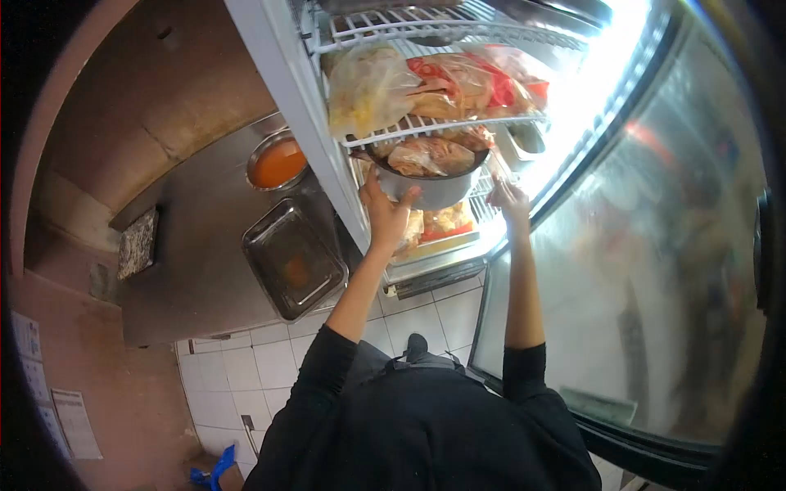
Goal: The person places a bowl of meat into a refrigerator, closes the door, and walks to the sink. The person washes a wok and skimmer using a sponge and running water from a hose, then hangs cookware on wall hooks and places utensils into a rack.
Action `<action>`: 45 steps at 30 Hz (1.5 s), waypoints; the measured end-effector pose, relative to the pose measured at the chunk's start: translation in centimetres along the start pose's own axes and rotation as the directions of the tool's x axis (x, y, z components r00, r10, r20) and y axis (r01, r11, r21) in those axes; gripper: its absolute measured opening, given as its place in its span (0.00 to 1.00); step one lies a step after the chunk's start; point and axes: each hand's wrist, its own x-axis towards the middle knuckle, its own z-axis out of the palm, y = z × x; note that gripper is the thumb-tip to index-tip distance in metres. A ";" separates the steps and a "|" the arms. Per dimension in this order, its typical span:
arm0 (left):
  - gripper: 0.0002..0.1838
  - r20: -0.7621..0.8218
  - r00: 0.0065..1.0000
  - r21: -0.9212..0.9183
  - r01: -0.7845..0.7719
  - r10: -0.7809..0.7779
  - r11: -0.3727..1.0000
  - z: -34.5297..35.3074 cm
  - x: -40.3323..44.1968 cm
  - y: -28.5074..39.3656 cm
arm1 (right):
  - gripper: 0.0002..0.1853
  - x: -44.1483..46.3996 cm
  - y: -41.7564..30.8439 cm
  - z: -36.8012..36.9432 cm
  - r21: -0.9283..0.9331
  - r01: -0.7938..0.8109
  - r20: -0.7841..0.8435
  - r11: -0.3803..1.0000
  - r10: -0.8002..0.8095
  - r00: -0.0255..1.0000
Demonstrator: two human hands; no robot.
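Observation:
A round grey metal pot (442,190) stands at the lower part of an open, lit fridge, partly under a wire shelf. Plastic-wrapped meat (432,155) fills it above the rim. My left hand (388,209) is closed around the pot's left side, thumb along the front wall. On the opposite side my right hand (509,198) has its fingers curled at the pot's right edge; exactly what they grip there is partly hidden. Below the pot lies more packed food (446,222) on the bottom level.
Bagged food (458,86) lies on the wire shelf (409,129) above the pot. The glass door (622,270) stands open on the right. A steel counter (192,270) on the left bears a bowl of orange liquid (278,165) and a metal tray (307,274). White floor tiles (266,360) lie below.

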 end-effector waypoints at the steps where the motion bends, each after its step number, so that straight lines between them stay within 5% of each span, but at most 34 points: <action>1: 0.42 -0.072 0.997 0.000 -0.001 0.001 1.000 0.3 -0.9 0.9 | 0.24 -2.6 0.6 0.4 0.109 -0.036 -0.004 0.993 0.037 0.999; 4: 0.37 -0.120 0.993 0.053 -0.014 0.020 0.999 0.6 -2.0 -0.9 | 0.21 -6.4 13.9 1.0 -0.253 -0.172 -0.008 0.952 0.176 0.984; 6: 0.28 -0.095 0.995 0.038 -0.016 0.019 0.999 0.4 -2.9 -1.8 | 0.10 -12.3 15.5 0.9 -0.171 -0.149 0.059 0.974 0.161 0.985; 7: 0.23 -0.077 0.997 -0.015 0.008 -0.009 1.000 0.0 -3.6 -1.0 | 0.10 -15.0 18.7 1.4 0.068 -0.279 0.071 0.958 0.274 0.959; 8: 0.18 -0.058 0.998 -0.067 0.030 -0.034 0.997 -0.4 -4.3 -0.6 | 0.11 -18.2 17.2 1.0 0.112 -0.378 0.099 0.919 0.368 0.924; 10: 0.16 -0.038 0.997 -0.023 0.061 -0.062 0.998 -0.9 -5.8 -1.6 | 0.12 -23.7 21.8 -0.1 -0.052 -0.499 0.251 0.865 0.495 0.832; 12: 0.15 0.063 0.988 -0.096 0.145 -0.139 0.985 -1.7 -8.1 -2.3 | 0.14 -29.7 23.8 -1.8 -0.016 -0.702 0.316 0.712 0.669 0.672; 13: 0.14 0.047 0.998 -0.029 0.050 -0.049 0.998 -1.7 -9.1 -4.0 | 0.16 -32.7 24.6 -2.8 -0.097 -0.714 0.235 0.694 0.713 0.661; 14: 0.14 0.057 0.997 -0.034 0.051 -0.049 0.998 -2.1 -10.2 -4.7 | 0.16 -36.2 28.4 -3.9 -0.148 -0.763 0.199 0.629 0.775 0.600; 15: 0.12 0.129 0.989 -0.025 0.078 -0.075 0.997 -2.6 -11.4 -5.1 | 0.16 -37.7 26.2 -5.1 -0.403 -0.710 0.095 0.578 0.798 0.596; 16: 0.10 0.199 0.975 -0.014 0.104 -0.099 0.995 -3.1 -12.4 -5.4 | 0.13 -41.8 31.6 -6.2 -0.414 -0.745 -0.012 0.523 0.815 0.579; 17: 0.10 0.208 0.974 -0.021 0.101 -0.095 0.995 -3.8 -13.4 -5.8 | 0.09 -43.0 29.0 -7.2 -0.079 -0.961 -0.145 0.265 0.951 0.274; 18: 0.08 0.336 0.931 0.002 0.151 -0.143 0.988 -4.6 -14.3 -6.1 | 0.07 -44.9 28.9 -8.0 0.260 -0.908 -0.166 0.329 0.941 0.294; 20: 0.07 0.464 0.866 0.019 0.200 -0.186 0.980 -6.4 -16.0 -7.3 | 0.06 -48.4 30.5 -11.8 0.799 -0.499 -0.246 0.334 0.940 0.236; 21: 0.07 0.536 0.822 0.015 0.218 -0.192 0.976 -7.2 -16.8 -8.2 | 0.10 -50.0 31.5 -14.1 0.840 -0.228 -0.298 0.492 0.770 0.564; 23: 0.07 0.620 0.737 0.080 0.281 -0.268 0.956 -9.4 -18.0 -8.2 | 0.12 -47.3 28.3 -17.2 0.785 -0.118 -0.574 0.608 0.786 0.232; 24: 0.07 0.625 0.735 0.074 0.282 -0.265 0.957 -10.4 -18.4 -8.2 | 0.14 -46.3 27.8 -19.3 0.734 0.007 -0.620 0.679 0.666 0.416; 25: 0.07 0.622 0.730 0.111 0.277 -0.284 0.955 -11.6 -18.8 -8.4 | 0.16 -43.8 22.4 -19.1 0.688 0.076 -0.666 0.721 0.586 0.462; 26: 0.07 0.617 0.726 0.149 0.269 -0.302 0.952 -12.8 -19.1 -8.6 | 0.17 -40.9 16.1 -17.4 0.732 0.235 -0.676 0.640 0.636 0.373; 27: 0.07 0.602 0.749 0.104 0.271 -0.277 0.957 -13.9 -19.6 -8.9 | 0.17 -40.1 15.7 -18.2 0.752 0.245 -0.623 0.612 0.540 0.566; 28: 0.07 0.605 0.746 0.105 0.270 -0.277 0.957 -15.1 -20.0 -8.8 | 0.17 -38.2 12.7 -16.7 0.667 0.179 -0.619 0.724 0.404 0.674; 29: 0.06 0.603 0.741 0.135 0.271 -0.296 0.953 -16.3 -20.2 -8.6 | 0.20 -38.4 14.4 -17.5 0.702 0.100 -0.449 0.705 0.329 0.831; 31: 0.06 0.600 0.727 0.169 0.294 -0.335 0.941 -18.5 -21.0 -8.7 | 0.25 -36.7 12.7 -14.1 0.443 0.086 -0.617 0.893 0.233 0.752; 34: 0.06 0.609 0.711 0.210 0.283 -0.352 0.936 -20.6 -22.3 -8.9 | 0.20 -36.4 13.5 -13.4 0.637 0.135 -0.637 0.759 0.421 0.645; 36: 0.06 0.649 0.700 0.215 0.205 -0.297 0.955 -20.5 -23.4 -8.7 | 0.16 -37.4 14.8 -12.9 0.660 0.116 -0.588 0.742 0.414 0.694; 37: 0.05 0.674 0.697 0.210 0.135 -0.243 0.968 -20.1 -23.9 -8.0 | 0.12 -37.2 13.8 -11.5 0.691 0.160 -0.631 0.705 0.480 0.610; 38: 0.05 0.691 0.685 0.205 0.120 -0.231 0.971 -19.5 -24.5 -7.2 | 0.11 -37.9 13.9 -10.6 0.689 0.203 -0.632 0.696 0.440 0.638; 40: 0.06 0.783 0.617 0.122 -0.026 -0.080 0.992 -18.1 -25.4 -3.2 | 0.12 -38.0 12.6 -8.2 0.728 0.206 -0.630 0.654 0.521 0.575; 42: 0.07 0.837 0.542 -0.006 -0.119 0.070 0.993 -16.6 -26.4 0.0 | 0.11 -38.4 12.5 -6.4 0.738 0.174 -0.577 0.652 0.476 0.663; 44: 0.14 0.802 0.454 -0.127 -0.504 0.387 0.854 -15.2 -27.1 3.1 | 0.11 -38.1 12.1 -4.0 0.739 0.166 -0.546 0.653 0.435 0.716; 45: 0.16 0.796 0.451 -0.174 -0.468 0.403 0.866 -14.5 -27.6 4.7 | 0.13 -38.1 11.4 -2.7 0.758 0.150 -0.503 0.635 0.423 0.753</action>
